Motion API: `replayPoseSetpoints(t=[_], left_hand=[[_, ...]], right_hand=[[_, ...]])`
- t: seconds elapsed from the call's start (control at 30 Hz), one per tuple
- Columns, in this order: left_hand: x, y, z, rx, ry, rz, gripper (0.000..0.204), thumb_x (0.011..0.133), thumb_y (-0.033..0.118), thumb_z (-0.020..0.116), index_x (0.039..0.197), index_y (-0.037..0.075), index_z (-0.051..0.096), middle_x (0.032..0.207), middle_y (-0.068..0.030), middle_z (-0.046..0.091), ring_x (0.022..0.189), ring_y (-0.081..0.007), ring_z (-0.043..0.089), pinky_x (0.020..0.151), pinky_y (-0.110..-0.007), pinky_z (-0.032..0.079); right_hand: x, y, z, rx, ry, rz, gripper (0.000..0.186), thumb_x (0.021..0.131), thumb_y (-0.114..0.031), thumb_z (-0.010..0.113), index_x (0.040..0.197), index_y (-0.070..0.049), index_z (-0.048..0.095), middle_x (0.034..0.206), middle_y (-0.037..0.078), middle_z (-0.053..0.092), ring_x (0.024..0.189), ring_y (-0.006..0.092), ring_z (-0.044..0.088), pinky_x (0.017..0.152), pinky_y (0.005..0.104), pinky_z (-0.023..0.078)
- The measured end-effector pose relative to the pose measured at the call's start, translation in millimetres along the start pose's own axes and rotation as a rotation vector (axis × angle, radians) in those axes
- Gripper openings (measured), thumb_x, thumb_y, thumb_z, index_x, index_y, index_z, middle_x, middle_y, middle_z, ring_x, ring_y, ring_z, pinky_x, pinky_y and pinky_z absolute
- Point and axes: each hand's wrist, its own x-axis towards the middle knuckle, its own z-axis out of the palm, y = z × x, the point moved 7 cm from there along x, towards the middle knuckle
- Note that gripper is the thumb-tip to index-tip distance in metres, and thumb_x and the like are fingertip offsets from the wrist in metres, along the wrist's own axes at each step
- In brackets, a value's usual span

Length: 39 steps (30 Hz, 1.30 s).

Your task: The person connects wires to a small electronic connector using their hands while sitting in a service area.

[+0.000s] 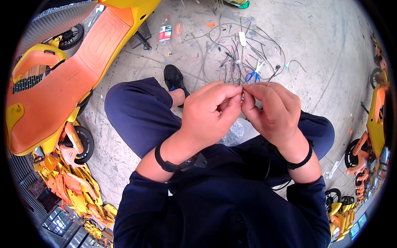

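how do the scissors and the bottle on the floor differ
The scissors have blue handles, while the bottle is clear with a red-and-white label. The scissors lie among the wires; the bottle is apart from them, further left. Both are on the floor.

Matt cloth trousers [136, 113], glossy plastic bottle [165, 32]

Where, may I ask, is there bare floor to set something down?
The floor between the cable tangle and the right-hand vehicles; a smaller patch borders the left knee and large vehicle. It is crowded around the scissors.
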Motion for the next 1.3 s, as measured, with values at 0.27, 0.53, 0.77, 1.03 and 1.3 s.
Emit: replayPoseSetpoints(t=[0.27, 0.53, 0.77, 1.03, 1.3], left_hand=[[-6.0, -6.9, -0.8, -0.215, -0.064, -0.219, 0.012, 0.087, -0.003, 0.064, 0.098, -0.001, 0.069, 0.077, 0.0009, 0.063, 0.063, -0.0005, 0.047, 0.054, -0.017, 0.036], [1.3, 4.5, -8.4, -0.111, -0.03, -0.063, 0.014, 0.085, -0.003, 0.065, 0.098, 0.0, 0.07, 0.077, 0.0, 0.062, 0.061, -0.0013, 0.046, 0.052, -0.018, 0.033], [-0.7, 18.6, -7.2, 0.168, -0.01, 0.214, 0.025, 0.075, -0.006, 0.069, 0.099, 0.002, 0.071, 0.068, -0.0054, 0.059, 0.053, -0.0121, 0.051, 0.048, -0.024, 0.039], [-3.3, 23.0, 0.2, 0.308, 0.024, 0.356, 0.031, 0.068, -0.008, 0.071, 0.097, 0.003, 0.072, 0.064, -0.0065, 0.058, 0.051, -0.0184, 0.053, 0.048, -0.028, 0.041], [-2.7, 23.2, 1.5, 0.278, -0.028, 0.323, 0.025, 0.069, -0.003, 0.073, 0.092, 0.003, 0.067, 0.066, -0.0069, 0.055, 0.052, -0.0218, 0.055, 0.046, -0.032, 0.044]], right_hand=[[-3.5, 20.0, -0.5, 0.331, -0.109, 0.322, 0.012, 0.077, 0.001, 0.069, 0.086, -0.003, 0.064, 0.074, 0.007, 0.065, 0.061, 0.0178, 0.064, 0.052, 0.0257, 0.051], [-2.1, 18.3, 3.6, 0.443, -0.219, 0.323, 0.005, 0.08, 0.001, 0.066, 0.084, -0.001, 0.063, 0.077, 0.009, 0.066, 0.06, 0.0168, 0.063, 0.052, 0.025, 0.051], [-1.9, 15.8, 4.3, 0.451, -0.215, 0.327, 0.003, 0.079, 0.0, 0.064, 0.082, 0.001, 0.063, 0.071, 0.009, 0.064, 0.056, 0.0176, 0.063, 0.05, 0.0258, 0.05], [-2.2, 14.5, 3.8, 0.337, -0.143, 0.321, 0.003, 0.077, 0.002, 0.064, 0.075, 0.0, 0.062, 0.063, 0.009, 0.061, 0.051, 0.0197, 0.061, 0.047, 0.0278, 0.047], [1.6, 8.7, 0.7, 0.215, -0.136, 0.242, 0.008, 0.071, 0.004, 0.065, 0.07, -0.002, 0.059, 0.06, 0.009, 0.059, 0.051, 0.0229, 0.059, 0.047, 0.0303, 0.045]])
